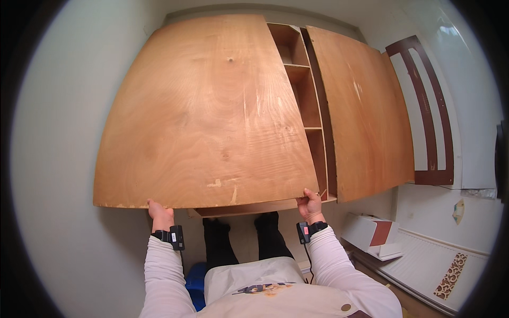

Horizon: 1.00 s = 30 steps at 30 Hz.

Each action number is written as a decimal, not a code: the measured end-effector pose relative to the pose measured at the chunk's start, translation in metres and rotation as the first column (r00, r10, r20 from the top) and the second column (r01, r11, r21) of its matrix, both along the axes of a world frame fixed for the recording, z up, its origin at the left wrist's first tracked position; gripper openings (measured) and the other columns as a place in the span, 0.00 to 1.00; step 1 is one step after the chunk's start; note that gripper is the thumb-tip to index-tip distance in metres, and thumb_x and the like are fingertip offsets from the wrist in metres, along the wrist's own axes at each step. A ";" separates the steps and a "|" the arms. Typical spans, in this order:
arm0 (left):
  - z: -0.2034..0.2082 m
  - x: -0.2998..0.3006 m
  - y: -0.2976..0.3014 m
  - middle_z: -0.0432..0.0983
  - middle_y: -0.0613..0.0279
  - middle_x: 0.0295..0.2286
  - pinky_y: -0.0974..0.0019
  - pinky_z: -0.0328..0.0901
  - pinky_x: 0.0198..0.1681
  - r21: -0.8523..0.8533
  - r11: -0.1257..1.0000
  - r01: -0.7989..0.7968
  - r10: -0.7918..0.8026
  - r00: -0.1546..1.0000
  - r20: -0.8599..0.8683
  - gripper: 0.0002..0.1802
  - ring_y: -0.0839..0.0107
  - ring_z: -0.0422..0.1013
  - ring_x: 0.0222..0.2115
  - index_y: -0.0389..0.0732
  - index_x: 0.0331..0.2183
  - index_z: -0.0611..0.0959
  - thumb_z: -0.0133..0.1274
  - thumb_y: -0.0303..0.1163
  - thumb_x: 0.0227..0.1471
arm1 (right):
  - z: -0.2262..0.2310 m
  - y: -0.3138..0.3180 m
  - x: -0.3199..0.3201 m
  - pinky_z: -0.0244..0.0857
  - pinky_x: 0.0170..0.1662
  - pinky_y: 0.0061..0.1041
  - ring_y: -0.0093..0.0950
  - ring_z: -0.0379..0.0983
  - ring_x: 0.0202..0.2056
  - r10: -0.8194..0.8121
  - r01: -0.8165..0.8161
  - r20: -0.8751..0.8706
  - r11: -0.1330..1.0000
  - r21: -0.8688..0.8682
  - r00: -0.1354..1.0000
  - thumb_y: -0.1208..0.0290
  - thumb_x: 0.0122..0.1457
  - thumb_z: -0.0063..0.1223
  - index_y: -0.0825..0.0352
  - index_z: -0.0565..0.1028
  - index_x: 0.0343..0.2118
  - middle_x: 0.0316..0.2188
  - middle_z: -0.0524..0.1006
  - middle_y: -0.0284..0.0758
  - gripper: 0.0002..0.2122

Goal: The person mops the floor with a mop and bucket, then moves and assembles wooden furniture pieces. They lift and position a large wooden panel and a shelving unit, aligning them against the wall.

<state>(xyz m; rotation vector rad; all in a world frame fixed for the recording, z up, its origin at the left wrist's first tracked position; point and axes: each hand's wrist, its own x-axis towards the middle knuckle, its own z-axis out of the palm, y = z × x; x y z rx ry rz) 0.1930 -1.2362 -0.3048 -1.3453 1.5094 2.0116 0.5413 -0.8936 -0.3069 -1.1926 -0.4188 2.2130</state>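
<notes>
A large wooden panel [201, 116] with a light brown grain lies tilted over a wooden cabinet frame [313, 111]. My left hand [160, 212] grips the panel's near edge toward its left side, fingers hidden beneath and thumb on top. At the near right corner, my right hand [309, 204] holds the same panel in the same way. Along the panel's right side, several open compartments of the frame show. Most of the frame is hidden under the panel.
A second wooden panel [366, 116] covers the frame's right part. Beyond it stands a dark red slatted frame [432, 116] against the wall. At lower right are a white box [366, 236] and a white ribbed panel [424, 265]. Something blue [196, 286] sits by my left leg.
</notes>
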 end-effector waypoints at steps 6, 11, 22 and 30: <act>0.010 0.002 0.027 0.57 0.56 0.55 0.49 0.57 0.54 0.047 0.999 -0.009 0.011 0.999 -0.042 0.31 0.56 0.58 0.54 0.39 0.55 0.60 0.25 0.51 0.59 | -0.006 0.012 0.009 0.68 0.43 0.32 0.29 0.72 0.37 -0.017 0.017 -0.029 1.000 -0.008 0.999 0.80 0.46 0.52 0.64 0.72 0.41 0.34 0.76 0.32 0.16; 0.020 -0.001 0.029 0.57 0.56 0.55 0.49 0.56 0.55 0.044 0.999 0.019 -0.018 0.999 -0.026 0.31 0.56 0.57 0.54 0.38 0.55 0.61 0.26 0.51 0.60 | -0.012 0.002 0.017 0.69 0.43 0.32 0.30 0.72 0.40 -0.051 0.053 -0.059 0.998 0.041 0.997 0.82 0.44 0.53 0.62 0.71 0.43 0.36 0.76 0.31 0.19; -0.002 0.009 0.010 0.58 0.56 0.54 0.57 0.57 0.55 0.038 0.995 0.095 -0.095 0.995 -0.005 0.33 0.58 0.58 0.53 0.34 0.54 0.61 0.28 0.52 0.60 | -0.007 0.004 -0.002 0.69 0.39 0.29 0.27 0.73 0.38 -0.180 0.200 0.165 0.973 -0.115 0.970 0.78 0.50 0.53 0.61 0.70 0.42 0.37 0.75 0.30 0.14; -0.029 0.023 0.018 0.67 0.62 0.48 0.68 0.63 0.49 -0.039 0.988 0.152 -0.151 0.988 0.031 0.30 0.67 0.65 0.46 0.36 0.49 0.67 0.29 0.51 0.60 | -0.051 0.010 -0.004 0.65 0.44 0.34 0.29 0.70 0.42 -0.286 0.311 0.254 0.948 -0.065 0.924 0.72 0.57 0.49 0.60 0.69 0.45 0.41 0.73 0.30 0.13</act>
